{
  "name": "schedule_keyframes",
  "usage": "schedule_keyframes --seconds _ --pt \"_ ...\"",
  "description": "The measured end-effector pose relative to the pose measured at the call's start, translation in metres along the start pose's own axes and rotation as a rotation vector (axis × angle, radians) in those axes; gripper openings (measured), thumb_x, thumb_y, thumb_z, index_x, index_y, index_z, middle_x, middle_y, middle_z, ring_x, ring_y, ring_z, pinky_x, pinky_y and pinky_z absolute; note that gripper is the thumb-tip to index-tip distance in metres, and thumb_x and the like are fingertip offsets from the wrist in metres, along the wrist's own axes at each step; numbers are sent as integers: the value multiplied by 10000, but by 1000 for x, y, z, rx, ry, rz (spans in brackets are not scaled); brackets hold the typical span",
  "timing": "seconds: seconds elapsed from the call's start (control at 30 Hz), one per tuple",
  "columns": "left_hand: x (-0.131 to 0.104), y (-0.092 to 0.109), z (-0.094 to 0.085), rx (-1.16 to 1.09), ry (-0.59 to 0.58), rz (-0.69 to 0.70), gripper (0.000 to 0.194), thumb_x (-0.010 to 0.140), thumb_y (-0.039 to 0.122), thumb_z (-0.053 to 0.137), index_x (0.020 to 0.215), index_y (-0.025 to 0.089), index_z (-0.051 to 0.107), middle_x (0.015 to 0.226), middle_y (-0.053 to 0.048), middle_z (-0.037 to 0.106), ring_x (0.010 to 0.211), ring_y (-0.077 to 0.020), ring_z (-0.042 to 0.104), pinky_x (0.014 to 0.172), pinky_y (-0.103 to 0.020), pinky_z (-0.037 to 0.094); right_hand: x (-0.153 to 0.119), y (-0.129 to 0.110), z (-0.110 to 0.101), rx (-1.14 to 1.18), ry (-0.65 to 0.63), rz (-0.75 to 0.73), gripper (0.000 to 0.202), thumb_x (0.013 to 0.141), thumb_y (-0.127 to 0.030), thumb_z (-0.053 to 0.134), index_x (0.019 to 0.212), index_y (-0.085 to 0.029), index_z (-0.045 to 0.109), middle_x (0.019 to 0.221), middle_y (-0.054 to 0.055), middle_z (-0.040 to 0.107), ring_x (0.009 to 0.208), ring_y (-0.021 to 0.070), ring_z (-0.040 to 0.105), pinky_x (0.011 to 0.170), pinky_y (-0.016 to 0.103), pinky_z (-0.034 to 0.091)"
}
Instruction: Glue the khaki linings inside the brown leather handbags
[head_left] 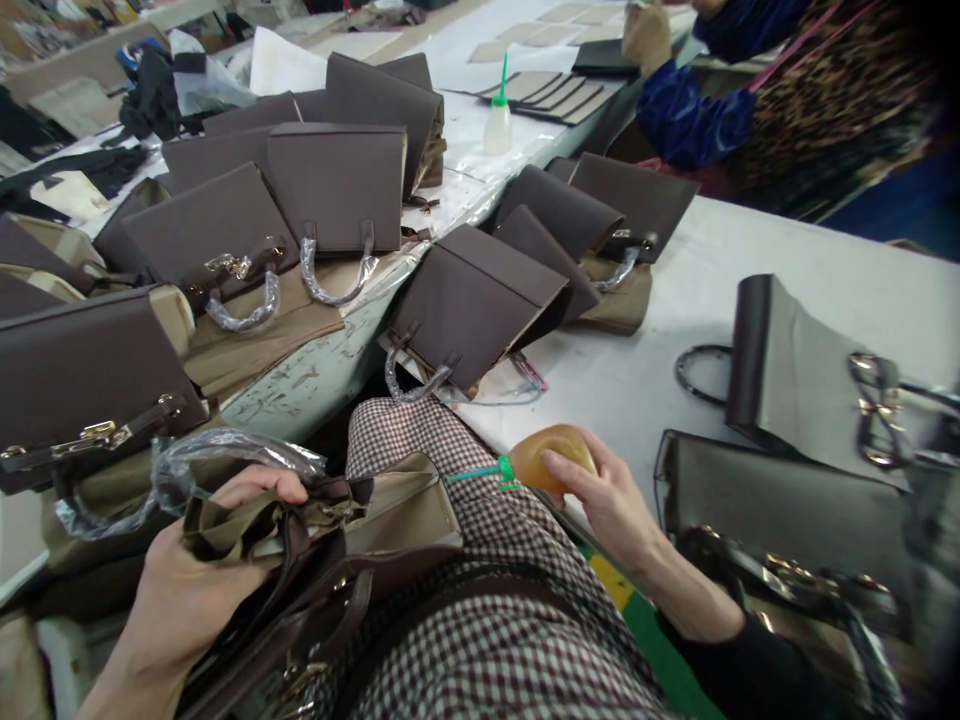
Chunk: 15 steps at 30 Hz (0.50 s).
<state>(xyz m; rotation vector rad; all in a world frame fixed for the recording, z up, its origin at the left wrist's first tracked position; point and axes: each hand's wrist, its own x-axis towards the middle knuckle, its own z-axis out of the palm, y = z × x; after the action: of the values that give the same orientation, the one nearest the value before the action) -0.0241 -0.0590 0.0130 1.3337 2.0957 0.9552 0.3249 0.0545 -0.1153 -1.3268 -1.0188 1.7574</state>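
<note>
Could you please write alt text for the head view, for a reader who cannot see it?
A person's right hand holds an amber squeeze bottle, its green nozzle pointing toward an open brown handbag that the left hand grips. More brown handbags, some with plastic-wrapped handles, crowd nearby tables.

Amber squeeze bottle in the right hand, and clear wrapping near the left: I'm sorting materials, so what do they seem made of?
Amber, rounded squeeze bottle: probably smooth plastic; its body looks translucent. Clear, glossy wrapping: likely thin plastic film, given its wrinkles and bright highlights.
</note>
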Motion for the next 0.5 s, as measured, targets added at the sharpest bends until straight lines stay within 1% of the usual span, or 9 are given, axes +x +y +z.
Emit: schedule_keyframes --seconds 0.07,0.17,0.23,0.33,0.43,0.5 --pt "4 6 0 -72 -37 -79 280 705 191 837 968 197 740 999 6 758 883 -172 727 840 -196 600 3 1 -1 -174 5 -81 459 846 -519 815 1160 -236 635 959 26 683 826 235 621 691 346 511" --pt "15 12 3 -140 -63 -151 288 682 145 820 955 179 735 988 24 756 891 -133 712 859 -158 559 14 2 5 -321 -7 -196 546 838 -552 810 1230 -244 586 1053 45 694 954 275 654 830 406 536" --pt "23 15 6 -152 -82 -157 259 704 124 758 957 170 729 1005 41 748 930 -113 697 899 -148 523 22 1 14 -390 -38 -259 572 831 -569 808 1231 -237 571 1055 55 695 955 283 665 861 427 542" --pt "31 20 11 -153 -130 -148 227 716 131 711 941 153 725 987 36 732 924 -120 682 902 -183 512 34 0 25 -492 -71 -366 586 831 -574 804 1238 -227 564 1105 85 697 982 300 672 905 459 539" --pt "29 24 13 -171 -163 -174 251 669 152 774 915 165 723 961 24 725 890 -132 682 876 -199 521 43 2 31 -581 -109 -494 571 844 -548 800 1252 -226 564 1188 118 690 1040 321 669 937 482 530" --pt "21 24 10 -156 -165 -188 282 664 181 819 927 202 719 984 31 725 873 -126 688 847 -183 528 46 3 31 -614 -150 -532 555 837 -520 814 1244 -224 580 1165 116 698 1018 315 674 919 473 534"
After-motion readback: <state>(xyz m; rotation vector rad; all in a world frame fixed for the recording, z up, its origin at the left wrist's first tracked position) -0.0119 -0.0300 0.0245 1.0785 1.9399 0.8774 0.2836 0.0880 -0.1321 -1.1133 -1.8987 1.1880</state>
